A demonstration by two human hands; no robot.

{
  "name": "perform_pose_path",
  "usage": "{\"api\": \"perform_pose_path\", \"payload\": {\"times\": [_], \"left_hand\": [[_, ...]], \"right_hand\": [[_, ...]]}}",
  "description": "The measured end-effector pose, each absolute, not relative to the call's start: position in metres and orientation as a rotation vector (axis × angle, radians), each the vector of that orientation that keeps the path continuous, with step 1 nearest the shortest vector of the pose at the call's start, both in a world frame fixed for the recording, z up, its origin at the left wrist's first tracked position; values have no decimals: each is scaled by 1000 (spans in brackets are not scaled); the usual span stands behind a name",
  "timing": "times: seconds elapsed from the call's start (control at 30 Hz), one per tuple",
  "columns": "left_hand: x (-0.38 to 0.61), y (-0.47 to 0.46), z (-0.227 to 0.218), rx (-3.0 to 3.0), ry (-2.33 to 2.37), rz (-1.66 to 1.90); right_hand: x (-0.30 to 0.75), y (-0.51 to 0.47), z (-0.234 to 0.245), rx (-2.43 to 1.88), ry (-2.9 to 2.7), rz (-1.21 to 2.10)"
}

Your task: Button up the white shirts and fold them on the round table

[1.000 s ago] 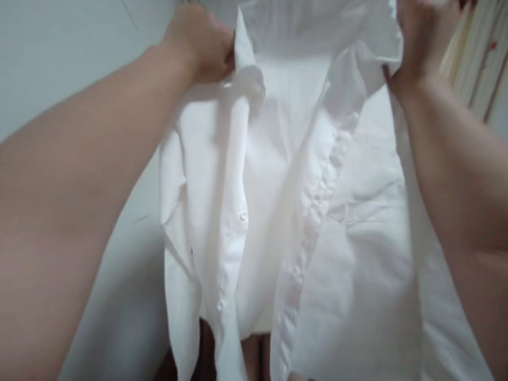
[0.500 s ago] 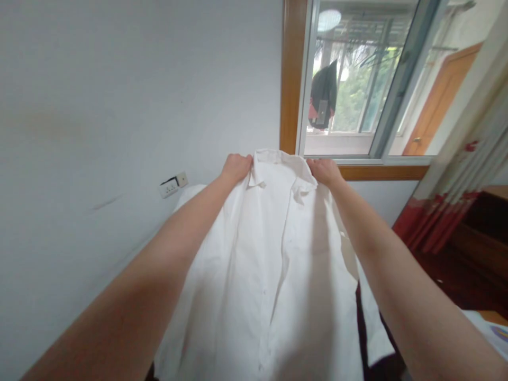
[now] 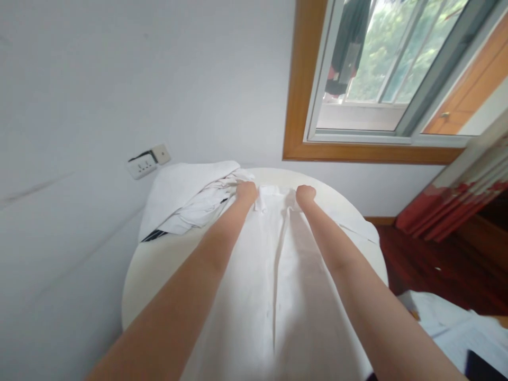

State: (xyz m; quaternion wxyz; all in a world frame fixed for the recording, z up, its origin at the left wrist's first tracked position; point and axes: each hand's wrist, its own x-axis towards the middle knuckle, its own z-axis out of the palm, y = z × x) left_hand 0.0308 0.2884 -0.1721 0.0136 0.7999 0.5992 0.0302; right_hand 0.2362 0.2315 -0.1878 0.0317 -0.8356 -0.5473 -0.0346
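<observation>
A white button-up shirt (image 3: 273,275) stretches from its collar toward me, front side up, over a round cream table (image 3: 159,275). My left hand (image 3: 247,191) is closed on the shirt beside the left end of the collar. At the collar's right side, my right hand (image 3: 306,196) grips the fabric too. The front placket runs down the middle with a long fold along it. Both forearms cover parts of the shirt's sides, and its lower end passes out of view at the bottom.
Folded white garments (image 3: 186,196) lie on the table's far left part, against the wall. A wall socket (image 3: 143,165) is just beyond them. Behind the table is a wood-framed window (image 3: 369,152); a red and white curtain (image 3: 432,206) hangs right. Papers (image 3: 456,328) lie at lower right.
Both hands have lowered the shirt from in front of the wall down to the tabletop, still holding it by the collar area. My view has tilted down, showing the table and folded garments.
</observation>
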Motion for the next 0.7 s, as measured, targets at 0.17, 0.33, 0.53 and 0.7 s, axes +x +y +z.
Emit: {"api": "perform_pose_path", "payload": {"times": [0.17,0.33,0.53,0.7], "left_hand": [[18,288,-195,2383,1970,233],[1,274,-218,2439,1930,430],[-12,250,-223,2504,1751,779],[-2,223,-211,2652,1589,864]], "right_hand": [[233,244,-189,-2529,-1630,-99],[224,231,-211,-2237,-1757,-100],[226,195,-225,-1971,-1519,-99],[209,163,-216,-2003,-1302,-13]]}}
